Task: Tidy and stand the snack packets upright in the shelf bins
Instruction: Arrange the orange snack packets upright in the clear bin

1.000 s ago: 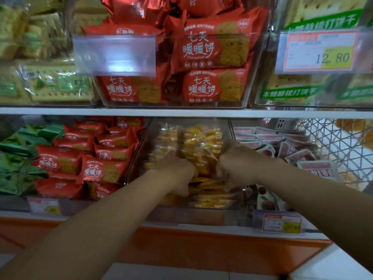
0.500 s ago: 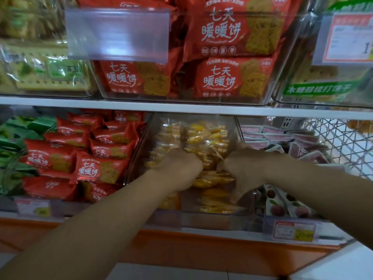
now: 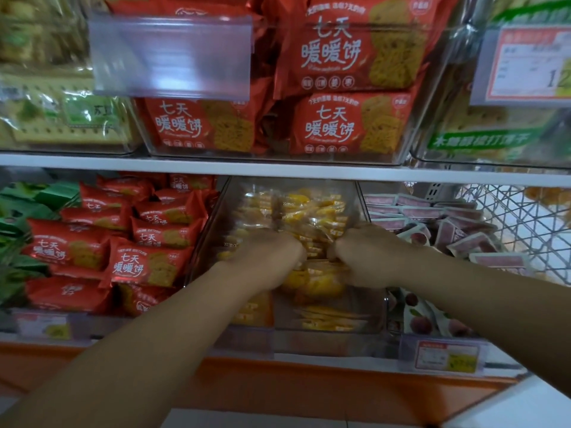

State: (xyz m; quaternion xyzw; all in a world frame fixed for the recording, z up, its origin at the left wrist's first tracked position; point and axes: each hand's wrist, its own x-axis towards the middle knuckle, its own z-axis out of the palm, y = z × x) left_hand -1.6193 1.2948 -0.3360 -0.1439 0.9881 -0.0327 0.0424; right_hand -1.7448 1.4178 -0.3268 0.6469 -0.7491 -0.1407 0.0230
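Both hands reach into the clear middle bin [image 3: 375, 316] on the lower shelf. It is filled with yellow snack packets [image 3: 312, 211] in clear wrap. My left hand [image 3: 272, 254] has its fingers curled into the packets at the bin's left centre. My right hand [image 3: 367, 253] grips packets just to its right; the two hands nearly touch. Their fingertips are hidden among the packets. More yellow packets [image 3: 321, 285] lie flat below the hands toward the bin's front.
Red biscuit packets [image 3: 148, 267] fill the bin to the left, green ones [image 3: 18, 217] further left. Pink-and-white packets [image 3: 457, 233] sit in the right bin beside a white wire basket [image 3: 525, 217]. The upper shelf [image 3: 278, 171] holds bins of large red packets [image 3: 349, 125]. Price tags [image 3: 445, 356] hang along the front.
The view has moved closer to the shelf and slightly down. Both hands have stayed gripping the yellow packets in the middle bin, shifting only a little.
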